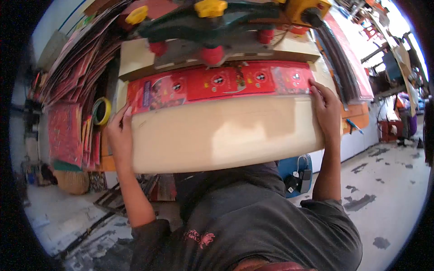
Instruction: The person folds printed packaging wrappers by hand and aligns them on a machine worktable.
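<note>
A long red printed sheet (203,86) with repeated panels lies across a cream padded board (181,140), just in front of a dark green machine frame. At its left end, my left hand (120,128) has its fingers closed at the sheet's corner. My right hand (326,104) has its fingers bent round the sheet's right end, beside the board's edge. The sheet is flat, and its far edge lies close to the machine's pale front bar (140,58). The undersides of both grips are hidden.
The machine (208,29) has yellow knobs and red feet. Stacks of red printed sheets (65,131) stand at the left near a yellow tape roll (101,111). Another stack (348,58) lies at the right, with a blue pen (355,126) on the orange table edge.
</note>
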{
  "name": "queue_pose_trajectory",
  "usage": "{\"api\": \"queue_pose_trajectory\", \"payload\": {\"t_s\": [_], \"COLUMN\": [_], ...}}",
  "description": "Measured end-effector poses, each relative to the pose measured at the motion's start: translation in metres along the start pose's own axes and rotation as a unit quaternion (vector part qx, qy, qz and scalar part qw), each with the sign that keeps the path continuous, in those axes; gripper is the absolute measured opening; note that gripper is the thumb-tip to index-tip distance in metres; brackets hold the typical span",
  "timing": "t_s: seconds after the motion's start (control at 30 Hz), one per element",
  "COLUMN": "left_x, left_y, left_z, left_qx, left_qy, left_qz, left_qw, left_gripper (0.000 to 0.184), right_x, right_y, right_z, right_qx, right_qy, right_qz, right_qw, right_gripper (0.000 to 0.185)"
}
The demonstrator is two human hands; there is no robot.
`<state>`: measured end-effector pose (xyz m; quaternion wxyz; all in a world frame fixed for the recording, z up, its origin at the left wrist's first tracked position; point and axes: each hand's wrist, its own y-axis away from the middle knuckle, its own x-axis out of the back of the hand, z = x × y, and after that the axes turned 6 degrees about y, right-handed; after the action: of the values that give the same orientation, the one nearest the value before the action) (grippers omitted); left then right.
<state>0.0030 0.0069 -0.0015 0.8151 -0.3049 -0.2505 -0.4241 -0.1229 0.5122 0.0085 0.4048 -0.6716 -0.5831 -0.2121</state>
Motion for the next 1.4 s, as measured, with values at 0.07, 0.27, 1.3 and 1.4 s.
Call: {"api": "queue_pose_trajectory", "payload": {"t_s": [0.07, 0.27, 1.3, 1.4], "left_x": [-0.003, 0.0, -0.003, -0.003], "left_y": [0.001, 0.0, 0.004, 0.003], "left_z": [-0.007, 0.001, 0.002, -0.002], "left_qx": [-0.001, -0.013, -0.015, -0.018], "left_qy": [-0.004, 0.005, -0.043, -0.035], "left_qz": [0.014, 0.029, -0.011, -0.018], "left_qw": [1.0, 0.999, 0.999, 0.999], "left_gripper": [0.034, 0.032, 0.036, 0.036], "right_x": [-0.007, -0.005, -0.008, -0.008], "right_y": [0.002, 0.004, 0.002, 0.002], "right_z": [0.001, -0.013, 0.006, 0.003], "right_qx": [0.018, -0.023, 0.023, 0.018], "right_qy": [0.027, 0.011, 0.071, 0.07], "right_qz": [0.026, -0.006, 0.063, 0.063], "right_qw": [0.999, 1.0, 0.995, 0.995], "right_gripper": [0.027, 0.031, 0.023, 0.023]}}
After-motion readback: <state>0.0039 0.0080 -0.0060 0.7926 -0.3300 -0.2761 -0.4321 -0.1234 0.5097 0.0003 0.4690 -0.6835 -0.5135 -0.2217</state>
